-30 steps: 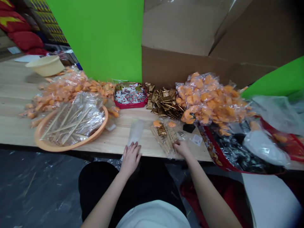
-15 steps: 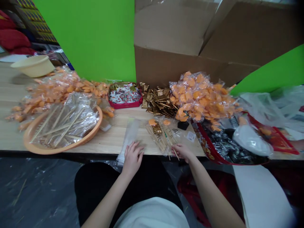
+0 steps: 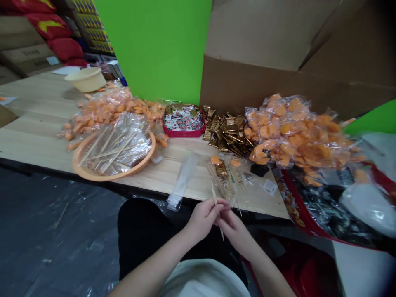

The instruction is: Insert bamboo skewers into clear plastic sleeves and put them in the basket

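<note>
Both hands meet just in front of the table edge, around thin wooden sticks [image 3: 214, 194]. My left hand [image 3: 204, 216] pinches the sticks between thumb and fingers. My right hand [image 3: 230, 222] touches them from the other side, its fingers curled and partly hidden behind my left hand. Beyond the hands lie more sticks [image 3: 227, 185] in clear plastic, with a gold packet [image 3: 221, 171] and orange pieces [image 3: 235, 162] at their top. A stack of clear plastic sleeves [image 3: 183, 181] rests left of them, overhanging the edge.
An orange basket [image 3: 151, 154] of bagged sticks stands left. Behind are a pink tray [image 3: 182, 133] of small packets, gold packets [image 3: 229, 132] and bagged orange pieces [image 3: 287, 128]. A red tray [image 3: 293, 210] with dark packets is at right.
My left hand has left the plastic sleeves and moved right to the sticks. My right hand has drawn sticks back from the table toward my body. The view has shifted left.
</note>
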A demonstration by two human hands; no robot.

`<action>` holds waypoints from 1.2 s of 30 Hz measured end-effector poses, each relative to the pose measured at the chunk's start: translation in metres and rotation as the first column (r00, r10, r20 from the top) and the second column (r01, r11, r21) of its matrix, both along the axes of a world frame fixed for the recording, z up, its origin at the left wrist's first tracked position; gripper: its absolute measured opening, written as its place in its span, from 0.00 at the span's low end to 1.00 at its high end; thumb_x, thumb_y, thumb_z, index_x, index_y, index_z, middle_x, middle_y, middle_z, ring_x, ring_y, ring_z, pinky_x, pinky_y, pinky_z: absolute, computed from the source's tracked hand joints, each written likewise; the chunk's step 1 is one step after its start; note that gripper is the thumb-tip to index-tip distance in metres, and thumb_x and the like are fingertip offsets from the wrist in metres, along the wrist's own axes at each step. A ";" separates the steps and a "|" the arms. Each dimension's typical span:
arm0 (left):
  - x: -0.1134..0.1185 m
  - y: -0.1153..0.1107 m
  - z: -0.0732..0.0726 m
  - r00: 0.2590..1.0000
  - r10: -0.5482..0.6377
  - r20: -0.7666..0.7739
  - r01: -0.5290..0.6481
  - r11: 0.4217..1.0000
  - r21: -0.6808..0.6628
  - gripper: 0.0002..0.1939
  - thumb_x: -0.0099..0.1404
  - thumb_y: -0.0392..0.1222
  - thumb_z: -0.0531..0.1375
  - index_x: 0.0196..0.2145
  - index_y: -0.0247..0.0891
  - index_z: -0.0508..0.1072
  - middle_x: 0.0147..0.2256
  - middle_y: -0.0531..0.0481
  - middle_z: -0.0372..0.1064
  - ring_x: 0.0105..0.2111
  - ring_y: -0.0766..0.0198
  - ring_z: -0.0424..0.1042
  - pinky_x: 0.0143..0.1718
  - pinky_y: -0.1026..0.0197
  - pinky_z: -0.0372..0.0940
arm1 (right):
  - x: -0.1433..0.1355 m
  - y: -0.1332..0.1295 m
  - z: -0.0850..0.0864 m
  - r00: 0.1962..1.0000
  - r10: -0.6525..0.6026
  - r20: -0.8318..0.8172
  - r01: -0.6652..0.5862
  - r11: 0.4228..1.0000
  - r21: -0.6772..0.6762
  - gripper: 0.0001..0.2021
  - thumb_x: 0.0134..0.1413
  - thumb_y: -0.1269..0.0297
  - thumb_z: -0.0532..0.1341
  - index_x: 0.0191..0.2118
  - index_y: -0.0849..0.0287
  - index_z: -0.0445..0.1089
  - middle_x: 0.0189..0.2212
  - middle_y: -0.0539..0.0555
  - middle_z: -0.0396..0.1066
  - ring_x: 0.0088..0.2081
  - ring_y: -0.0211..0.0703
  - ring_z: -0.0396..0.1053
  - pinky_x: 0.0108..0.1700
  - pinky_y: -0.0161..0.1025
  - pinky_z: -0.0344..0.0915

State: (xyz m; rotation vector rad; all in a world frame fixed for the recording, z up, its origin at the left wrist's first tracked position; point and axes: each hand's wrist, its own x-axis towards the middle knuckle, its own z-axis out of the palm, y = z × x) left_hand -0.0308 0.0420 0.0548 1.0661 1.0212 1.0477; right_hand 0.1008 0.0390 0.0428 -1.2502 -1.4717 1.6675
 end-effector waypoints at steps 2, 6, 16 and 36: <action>-0.014 0.013 -0.008 0.994 0.042 -0.105 -0.027 0.989 0.145 0.18 0.66 0.45 0.49 0.51 0.38 0.66 0.48 0.42 0.69 0.47 0.57 0.68 0.47 0.56 0.63 | -0.011 0.015 0.002 0.994 -0.100 0.033 0.099 0.994 0.044 0.16 0.52 0.51 0.55 0.38 0.59 0.67 0.24 0.49 0.65 0.26 0.37 0.62 0.28 0.34 0.61; -0.067 0.053 -0.045 0.681 0.359 -0.638 -0.093 0.907 0.411 0.17 0.65 0.42 0.51 0.51 0.43 0.67 0.56 0.45 0.60 0.59 0.53 0.53 0.57 0.47 0.49 | -0.024 0.030 0.000 0.959 -0.277 0.055 0.274 0.960 0.063 0.18 0.52 0.47 0.54 0.29 0.58 0.65 0.16 0.45 0.54 0.18 0.33 0.52 0.18 0.31 0.48; -0.108 0.059 -0.093 0.248 0.558 -0.792 0.063 0.807 0.587 0.10 0.62 0.38 0.56 0.39 0.44 0.75 0.51 0.47 0.66 0.57 0.52 0.55 0.56 0.44 0.49 | -0.049 0.069 -0.034 0.969 -0.243 0.053 0.245 0.896 -0.371 0.19 0.44 0.46 0.60 0.31 0.60 0.65 0.17 0.43 0.56 0.13 0.26 0.46 0.14 0.27 0.35; -0.094 0.103 -0.052 0.912 0.349 -0.218 -0.384 0.911 -0.149 0.26 0.57 0.42 0.61 0.53 0.33 0.62 0.34 0.42 0.73 0.32 0.62 0.73 0.37 0.59 0.65 | -0.066 0.099 -0.040 0.988 -0.124 -0.088 0.097 0.959 -0.267 0.17 0.40 0.54 0.64 0.31 0.64 0.69 0.12 0.40 0.49 0.14 0.26 0.44 0.17 0.29 0.34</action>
